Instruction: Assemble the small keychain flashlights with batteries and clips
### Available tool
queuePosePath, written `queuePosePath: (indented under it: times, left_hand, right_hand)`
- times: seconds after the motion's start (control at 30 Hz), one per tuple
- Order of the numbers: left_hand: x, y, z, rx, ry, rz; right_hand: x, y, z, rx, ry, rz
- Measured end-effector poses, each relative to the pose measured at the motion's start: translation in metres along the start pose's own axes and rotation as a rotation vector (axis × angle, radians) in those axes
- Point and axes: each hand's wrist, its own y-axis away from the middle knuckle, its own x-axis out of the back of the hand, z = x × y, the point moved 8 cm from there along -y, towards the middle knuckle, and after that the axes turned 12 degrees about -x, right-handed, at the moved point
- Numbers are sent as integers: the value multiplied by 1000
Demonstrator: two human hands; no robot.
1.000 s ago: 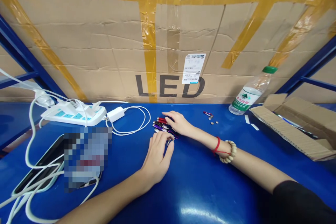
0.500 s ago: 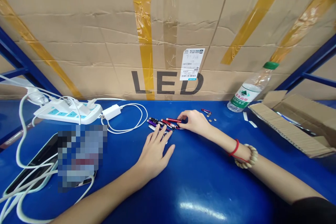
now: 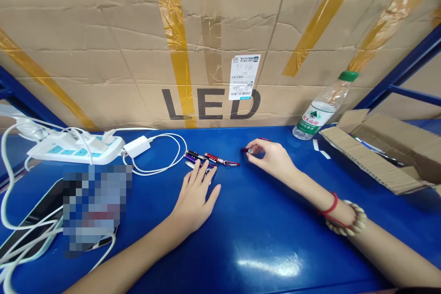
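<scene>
Head view: right hand (image 3: pixel 272 160) now rightward (small red piece (image 3: pixel 245 150) pinched).

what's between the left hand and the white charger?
Head view: a loop of white cable lies between the left hand and the white charger, on the blue table.

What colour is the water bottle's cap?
Green; the cap shows clearly in the head view, top right.

A pixelated block (image 3: pixel 93 209) left of the left hand (image 3: pixel 195 197) hides whatever lies there. That hand's fingers cover part of the small flashlights (image 3: pixel 203 158). The right hand (image 3: pixel 274 158) pinches a tiny red item (image 3: pixel 246 150), too small to identify. The cardboard box (image 3: pixel 382 151) to its right is cut off by the edge.
</scene>
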Motion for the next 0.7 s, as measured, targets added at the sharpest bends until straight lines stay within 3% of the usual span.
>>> queuePosePath:
  times: [0.1, 0.2, 0.5, 0.7]
  left_hand:
    - [0, 0, 0, 2, 18, -25]
    - [0, -1, 2, -9, 15, -28]
    - [5, -1, 6, -45, -22, 34]
    - [12, 1, 6, -58, 79, 102]
  right_hand:
    - [-4, -5, 16, -9, -12, -28]
    - [-17, -5, 14, 70, -40, -105]
    - [-42, 3, -33, 304, 131, -136]
    - [-41, 19, -46, 271, 201, -147]
